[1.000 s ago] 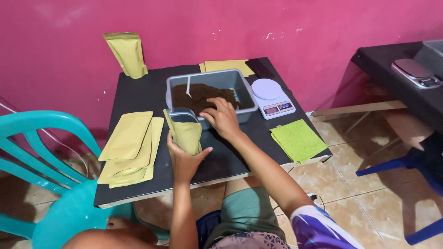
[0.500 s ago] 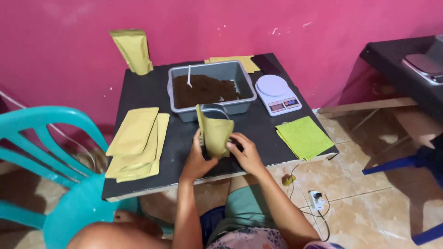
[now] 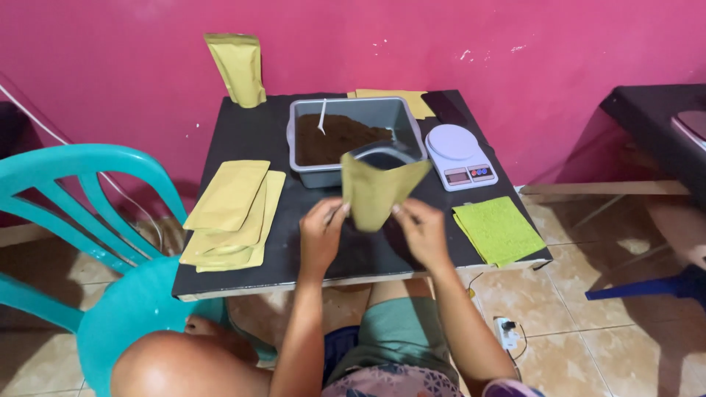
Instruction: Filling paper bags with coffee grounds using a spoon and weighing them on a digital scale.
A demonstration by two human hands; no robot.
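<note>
Gripping open pouch (image 3: 375, 190) upright with left hand (image 3: 321, 234) and right hand (image 3: 424, 231), pinching opposite sides, keeping mouth spread beside grey tub (image 3: 409, 123) of brown powder (image 3: 334, 137)

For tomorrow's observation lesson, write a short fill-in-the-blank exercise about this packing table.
1. Both hands hold an open ____ pouch above the table.
2. The grey tub holds dark ____ powder.
3. The white scale stands ____ of the tub.
4. Flat pouches lie stacked beside the ____ chair.

Missing words: yellow; brown; right; turquoise
</note>
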